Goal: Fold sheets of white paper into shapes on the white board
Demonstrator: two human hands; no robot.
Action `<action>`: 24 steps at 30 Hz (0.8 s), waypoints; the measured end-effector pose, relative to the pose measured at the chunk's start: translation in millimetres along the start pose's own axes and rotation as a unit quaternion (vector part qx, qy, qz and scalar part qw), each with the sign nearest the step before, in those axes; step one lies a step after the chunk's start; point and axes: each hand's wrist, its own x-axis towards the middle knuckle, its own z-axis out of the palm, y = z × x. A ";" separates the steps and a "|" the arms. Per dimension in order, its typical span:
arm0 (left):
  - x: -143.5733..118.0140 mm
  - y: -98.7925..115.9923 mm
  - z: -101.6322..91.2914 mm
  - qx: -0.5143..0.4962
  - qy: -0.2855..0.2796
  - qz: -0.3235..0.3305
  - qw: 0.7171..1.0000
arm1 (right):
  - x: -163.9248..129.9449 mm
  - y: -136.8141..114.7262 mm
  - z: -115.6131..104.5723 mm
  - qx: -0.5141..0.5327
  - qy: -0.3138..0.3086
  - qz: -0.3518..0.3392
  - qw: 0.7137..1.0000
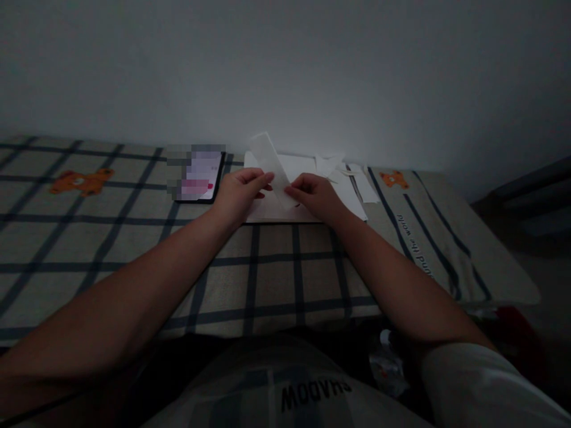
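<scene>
A long white paper strip (273, 169) stood tilted above a white paper sheet (307, 205) on the checked bedspread (134, 238). The left hand (238, 196) pinched its left edge; the right hand (314, 196) pinched its lower end. Near the wall lay white paper scraps (352, 172); a phone (198, 178) lay just left. Open bedspread spread leftward.

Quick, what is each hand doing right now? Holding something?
Left hand: closed, fingertips pinching the left edge of the white paper strip.
Right hand: closed, pinching the same strip's lower end, above the white sheet.
</scene>
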 end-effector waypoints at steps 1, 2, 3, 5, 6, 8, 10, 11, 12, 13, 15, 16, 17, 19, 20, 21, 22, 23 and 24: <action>0.5 0.2 -0.3 0.006 0.006 0.001 1.000 | 0.0 0.6 0.3 0.000 -0.006 0.011 1.000; 0.9 0.6 -0.7 0.014 0.007 0.002 1.000 | 0.1 1.5 0.6 0.000 -0.011 0.020 1.000; 0.9 1.2 -1.1 0.023 0.005 0.003 1.000 | 0.3 2.3 0.9 0.001 -0.013 0.024 1.000; 0.4 3.0 -1.9 0.041 -0.012 0.005 0.999 | 0.6 3.5 1.2 0.014 -0.015 0.021 1.000; -0.2 3.8 -2.1 0.050 -0.024 0.005 0.998 | 0.7 3.6 1.0 0.025 -0.016 0.014 0.999; -1.2 4.6 -2.1 0.063 -0.053 -0.003 0.997 | 0.6 2.7 -0.1 0.048 -0.018 0.004 0.999; -1.8 3.9 -1.4 0.062 -0.073 -0.017 0.995 | 0.3 1.1 -1.8 0.051 -0.021 0.002 0.998; -1.8 3.1 -0.8 0.057 -0.076 -0.024 0.995 | 0.1 0.4 -2.5 0.045 -0.024 0.004 0.999; -1.6 2.0 -0.1 0.050 -0.072 -0.029 0.996 | -0.1 -0.1 -3.1 0.037 -0.027 0.008 0.999; -1.3 0.9 0.5 0.041 -0.061 -0.030 0.997 | -0.3 -0.4 -3.3 0.031 -0.030 0.012 0.999; -0.6 -0.8 1.2 0.026 -0.034 -0.026 0.999 | -0.5 0.0 -2.6 0.025 -0.036 0.022 0.999; -0.2 -1.3 1.2 0.022 -0.023 -0.023 0.999 | -0.6 0.7 -1.9 0.027 -0.038 0.026 0.999; 0.1 -1.5 0.9 0.022 -0.018 -0.023 0.999 | -0.5 1.6 -0.9 0.033 -0.040 0.031 0.998; 0.5 -1.0 -0.3 0.028 -0.025 -0.027 0.999 | -0.1 3.9 0.8 0.053 -0.041 0.036 0.997; 0.5 -0.5 -1.0 0.032 -0.032 -0.027 0.999 | 0.3 5.0 1.4 0.065 -0.038 0.036 0.996; 0.4 0.1 -1.5 0.036 -0.040 -0.028 0.998 | 0.9 6.1 1.7 0.077 -0.032 0.035 0.996; 0.2 0.6 -1.9 0.040 -0.048 -0.030 0.998 | 1.5 7.0 1.6 0.087 -0.026 0.032 0.995; -0.1 1.0 -2.0 0.045 -0.055 -0.033 0.997 | 2.1 7.7 1.3 0.093 -0.020 0.029 0.995; -0.4 1.3 -1.9 0.051 -0.062 -0.037 0.996 | 2.6 8.3 0.7 0.096 -0.014 0.027 0.995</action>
